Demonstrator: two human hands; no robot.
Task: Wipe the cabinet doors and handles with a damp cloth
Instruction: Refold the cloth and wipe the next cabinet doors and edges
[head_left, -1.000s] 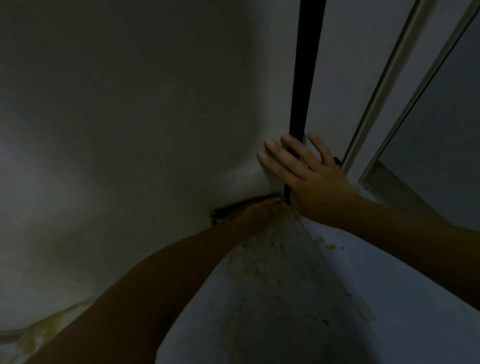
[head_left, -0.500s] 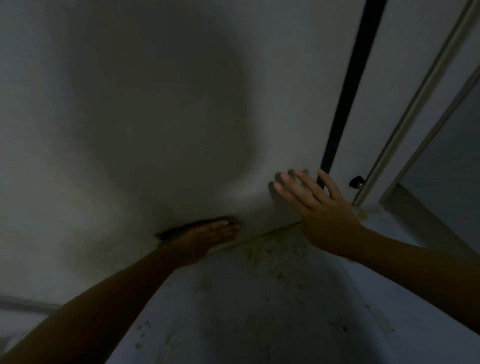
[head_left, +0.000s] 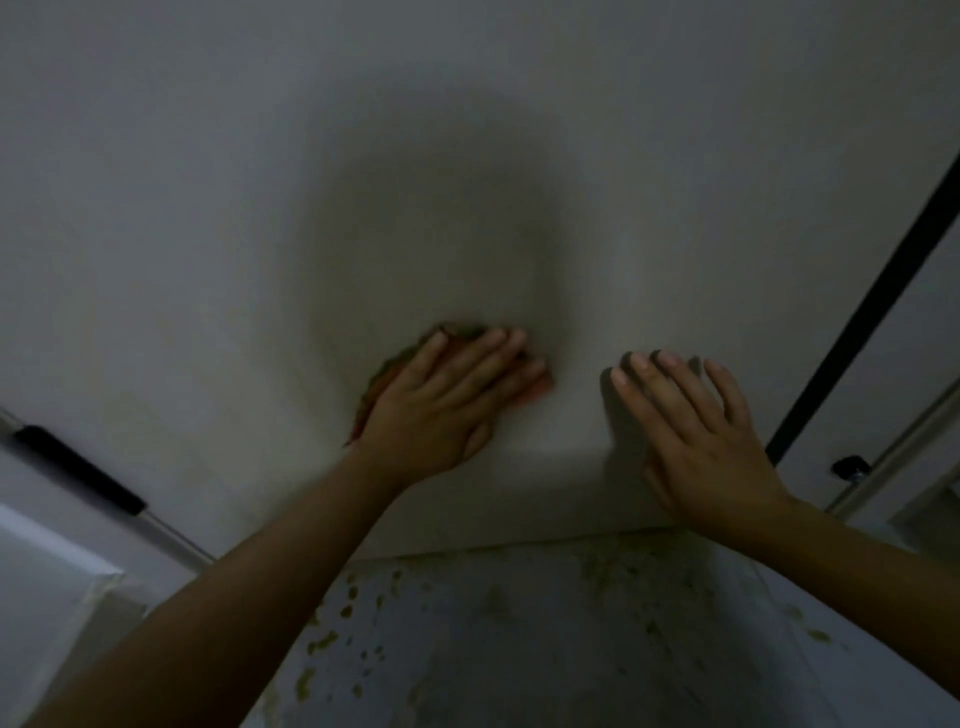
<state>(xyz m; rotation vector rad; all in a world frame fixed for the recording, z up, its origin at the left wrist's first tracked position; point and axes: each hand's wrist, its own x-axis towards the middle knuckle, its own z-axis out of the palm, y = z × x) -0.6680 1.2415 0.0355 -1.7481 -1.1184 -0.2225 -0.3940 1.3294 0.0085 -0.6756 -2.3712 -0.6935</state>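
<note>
A pale cabinet door (head_left: 218, 218) fills most of the view in dim light. My left hand (head_left: 447, 400) lies flat on it with straight fingers, pressing a green and orange cloth (head_left: 395, 364) against the lower middle of the door. Only the cloth's edges show around the hand. My right hand (head_left: 696, 431) rests flat on the same door to the right, fingers spread and straight, holding nothing. A dark vertical gap (head_left: 872, 312) at the right marks the door's edge.
A black handle (head_left: 78, 467) on a metal bar sits at the lower left. A small dark knob (head_left: 849, 465) and metal rails (head_left: 898, 452) stand at the right. The floor (head_left: 519, 649) below the door is grey with yellow-green stains.
My left hand has slid the cloth up from the door's bottom edge onto its face. The view has swung left, and my right hand stays flat on the door.
</note>
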